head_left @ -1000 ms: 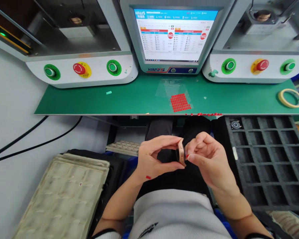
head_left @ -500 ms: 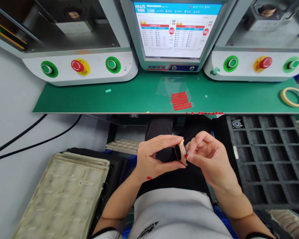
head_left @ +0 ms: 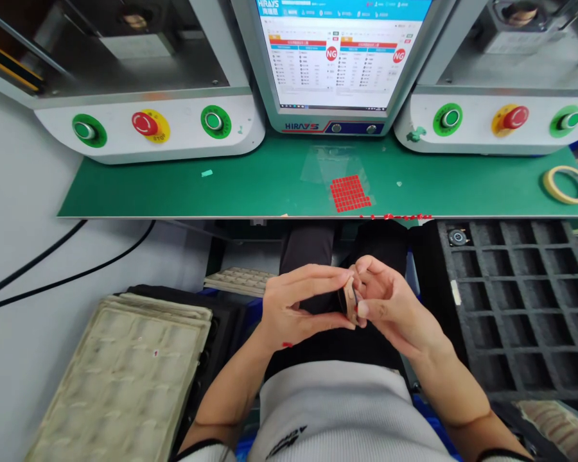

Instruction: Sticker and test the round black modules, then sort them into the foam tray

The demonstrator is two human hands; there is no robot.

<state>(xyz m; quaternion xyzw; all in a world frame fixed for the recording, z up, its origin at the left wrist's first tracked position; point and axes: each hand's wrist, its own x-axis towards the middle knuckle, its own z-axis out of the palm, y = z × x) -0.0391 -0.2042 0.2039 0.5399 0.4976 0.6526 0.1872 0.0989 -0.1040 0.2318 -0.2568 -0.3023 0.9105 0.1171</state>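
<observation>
A gold-coloured round watch case (head_left: 351, 300) is held on edge above my lap. My left hand (head_left: 293, 305) grips it from the left, with fingers on its top edge and the thumb along its bottom edge. At the case's right side, my right hand (head_left: 390, 305) is closed in, its thumb pressing there and its other fingers curled against the back. A tiny red spot, seemingly a sticker, shows at the right thumb tip. Another small red sticker (head_left: 288, 344) clings near my left wrist. Fingers hide much of the case.
On the green bench (head_left: 149, 192) lie a sheet of red stickers (head_left: 350, 193) and a tape roll (head_left: 568, 185). Machines with buttons flank a monitor (head_left: 337, 64). Pale trays (head_left: 120, 366) are stacked at left; a black compartment tray (head_left: 510, 256) at right holds a round part (head_left: 457, 237).
My right hand has moved slightly left and closer around the watch case, its fingers now behind it and thumb against its side. My left hand keeps its hold, with the case turned slightly.
</observation>
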